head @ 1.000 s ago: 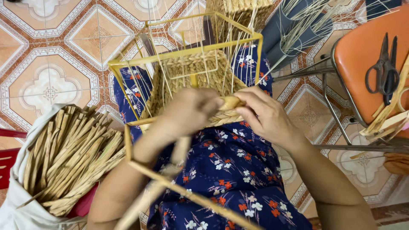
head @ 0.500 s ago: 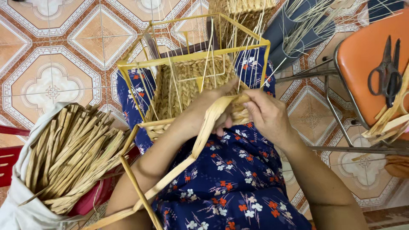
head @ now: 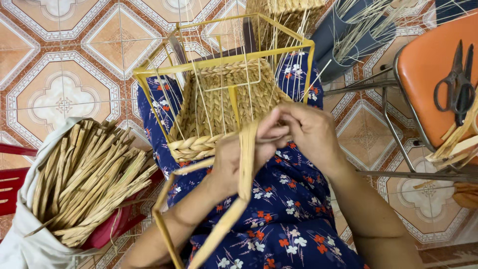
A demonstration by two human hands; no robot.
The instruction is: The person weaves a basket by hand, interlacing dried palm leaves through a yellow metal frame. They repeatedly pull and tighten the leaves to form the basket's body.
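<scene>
Hands — your left hand (head: pixel 234 159) and right hand (head: pixel 303 132) pinch a flat straw strand (head: pixel 245 164) at the half-woven basket (head: pixel 219 109); dried stalks (head: pixel 84 179) lie left, scissors (head: pixel 455 82) right.

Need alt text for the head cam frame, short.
Seen from above, a person's left hand and right hand pinch a flat straw strand at the rim of a half-woven basket on a yellow wire frame in their lap. A bag of dried strands sits to the left; scissors lie on an orange chair to the right.
</scene>
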